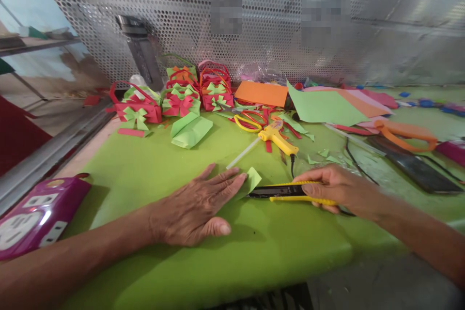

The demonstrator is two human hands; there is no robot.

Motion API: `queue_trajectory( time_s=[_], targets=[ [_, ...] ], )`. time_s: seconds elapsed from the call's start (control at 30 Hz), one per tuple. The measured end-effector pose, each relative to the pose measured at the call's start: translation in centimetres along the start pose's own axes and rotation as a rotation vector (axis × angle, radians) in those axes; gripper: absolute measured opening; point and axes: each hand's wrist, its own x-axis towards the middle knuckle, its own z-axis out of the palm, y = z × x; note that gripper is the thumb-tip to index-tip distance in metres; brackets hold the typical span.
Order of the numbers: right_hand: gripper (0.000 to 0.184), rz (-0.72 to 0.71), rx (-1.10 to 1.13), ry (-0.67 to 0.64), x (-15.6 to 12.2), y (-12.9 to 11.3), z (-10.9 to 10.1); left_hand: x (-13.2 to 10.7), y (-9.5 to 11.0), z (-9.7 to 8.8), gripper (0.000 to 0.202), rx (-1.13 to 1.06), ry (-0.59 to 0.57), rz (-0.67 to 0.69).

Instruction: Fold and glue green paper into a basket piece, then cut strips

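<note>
My left hand [198, 206] lies flat on the green tabletop, palm down, with the thumb spread out. Its fingertips press on a small folded piece of light green paper [254, 179], partly covered by them. My right hand [332, 189] is closed around a long yellow-and-black tool [278, 191] that looks like a stapler. The tool's black front end meets the paper beside my left fingertips. Just beyond lies a yellow glue gun [278, 137], a clear glue stick [243, 153] poking out toward my left hand.
Small red and green paper baskets with bows [218, 92] stand at the back, near a grey bottle [141, 53]. Scissors [248, 123], paper scraps, green sheets [323, 104] and a dark phone [410, 162] lie rightward. A purple power strip [39, 210] sits at left.
</note>
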Motion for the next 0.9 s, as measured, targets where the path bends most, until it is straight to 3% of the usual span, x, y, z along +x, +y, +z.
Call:
queue_trajectory(
  time_s=[0.9],
  targets=[
    [0.048, 0.024, -0.034, -0.017, 0.17, -0.07, 0.26, 0.04, 0.06, 0.12, 0.078, 0.016, -0.026, -0.016]
  ],
)
